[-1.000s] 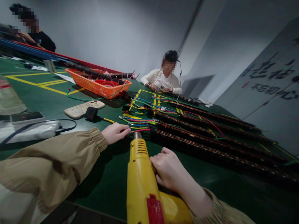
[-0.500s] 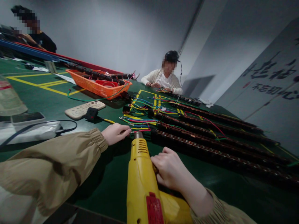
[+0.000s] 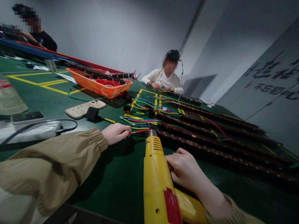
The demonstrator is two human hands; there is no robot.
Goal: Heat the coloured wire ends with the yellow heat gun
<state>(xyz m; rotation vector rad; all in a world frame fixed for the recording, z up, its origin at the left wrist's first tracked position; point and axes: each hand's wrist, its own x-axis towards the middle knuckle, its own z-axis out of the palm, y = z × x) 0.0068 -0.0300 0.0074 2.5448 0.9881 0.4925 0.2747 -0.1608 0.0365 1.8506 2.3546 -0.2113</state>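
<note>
My right hand (image 3: 184, 166) is wrapped round the handle of a yellow heat gun (image 3: 155, 171) with a red label. Its metal nozzle points away from me, at the red wire. Between its fingertips my left hand (image 3: 117, 133) pinches the end of that red wire (image 3: 141, 131), which stretches right toward the nearest dark wiring assembly (image 3: 187, 143). Blue, yellow and green wires (image 3: 140, 120) with metal lugs lie just beyond the fingers. The far end of the red wire is hidden behind the nozzle.
Long dark assemblies lie in rows on the green table (image 3: 112, 180). An orange basket (image 3: 100, 88) holds dark parts. Left of my hand are a beige power strip (image 3: 85, 109), a black plug (image 3: 92, 114), a white device (image 3: 28, 117) and a bottle (image 3: 10, 98). Across the table sits a person (image 3: 165, 77).
My right hand has moved the heat gun to the right, so its nozzle is farther along the red wire. My left hand has stayed nearly still.
</note>
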